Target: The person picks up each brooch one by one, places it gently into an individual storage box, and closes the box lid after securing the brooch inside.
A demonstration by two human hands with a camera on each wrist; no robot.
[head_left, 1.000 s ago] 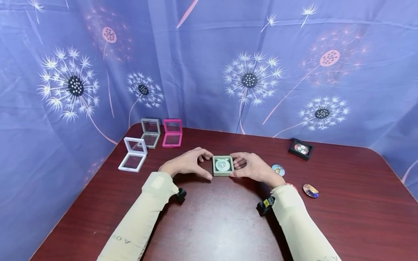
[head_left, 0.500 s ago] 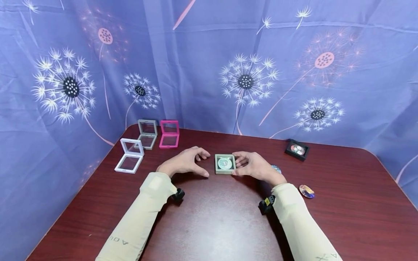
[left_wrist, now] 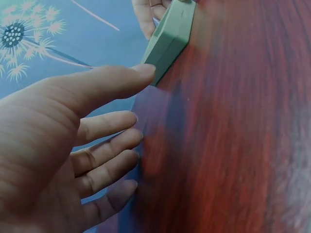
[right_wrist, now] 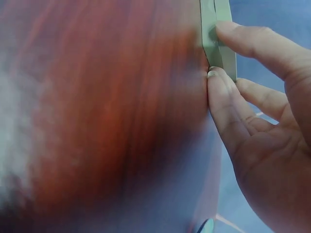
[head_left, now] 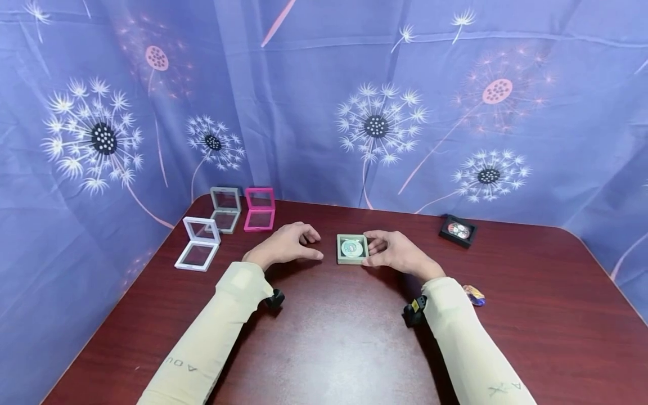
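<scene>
A small square sage-green display case point(head_left: 352, 261) with a clear window lies closed on the table in the head view. Inside it shows a round pale-green badge point(head_left: 351, 248). My right hand point(head_left: 399, 256) grips the case's right side, thumb on the near corner and index finger on the far one; the right wrist view has the thumb and fingers against the green edge point(right_wrist: 219, 51). To the left, my left hand point(head_left: 284, 245) hovers with fingers spread and loosely bent, holding nothing. A gap separates it from the case in the head view.
At the back left stand three opened frames: white point(head_left: 191, 266), grey point(head_left: 225, 210) and pink point(head_left: 260, 210). A black case point(head_left: 455, 241) with a round badge lies back right. One loose badge point(head_left: 475, 295) lies beside my right forearm.
My left hand has come away from the case's left side. The case has shifted right and slightly back with my right hand. The loose blue badge has become hidden behind my right arm.
</scene>
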